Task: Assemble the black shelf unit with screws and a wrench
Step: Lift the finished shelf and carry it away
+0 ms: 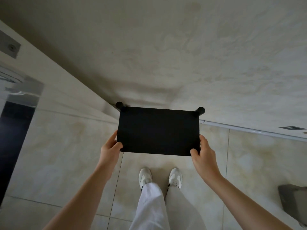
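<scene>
Black shelf unit (157, 131) held up over the tiled floor (66, 155), left hand (110, 147) and right hand (203, 152) gripping its near corners, two round legs (200, 111) poking out behind

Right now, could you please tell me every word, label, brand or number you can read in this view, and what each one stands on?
None: no readable text in this view.
Black shelf panel, held by the left hand and right hand: plain, unmarked.
White shoes: dark trim only, no brand legible.
Grey wall plate at upper left: too blurred to tell.
</scene>
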